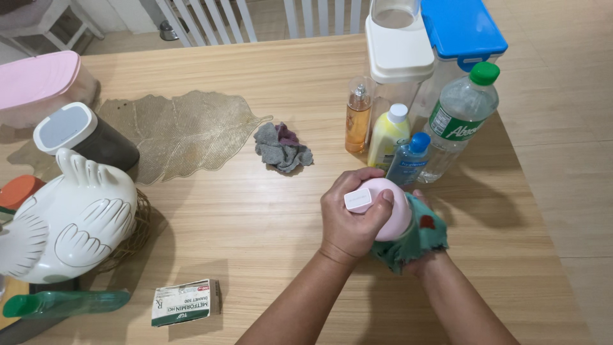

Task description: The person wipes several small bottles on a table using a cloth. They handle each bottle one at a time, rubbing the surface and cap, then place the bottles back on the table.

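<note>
My left hand [350, 216] grips a pale pink bottle [394, 214] with a white cap near its top end, tilted over the wooden table [255, 211]. My right hand [424, 259] is mostly hidden under a green cloth [418, 239], which is pressed against the bottle's lower side. Both hands meet just in front of a group of bottles.
Behind my hands stand a small blue-capped bottle [406, 161], a yellow bottle [387, 135], an amber spray bottle [357, 118], a green-capped clear bottle [460, 118] and two tall containers [399, 54]. A grey rag [281, 148], leaf mat [179, 131], white ceramic bird [70, 220] and small box [185, 302] lie left.
</note>
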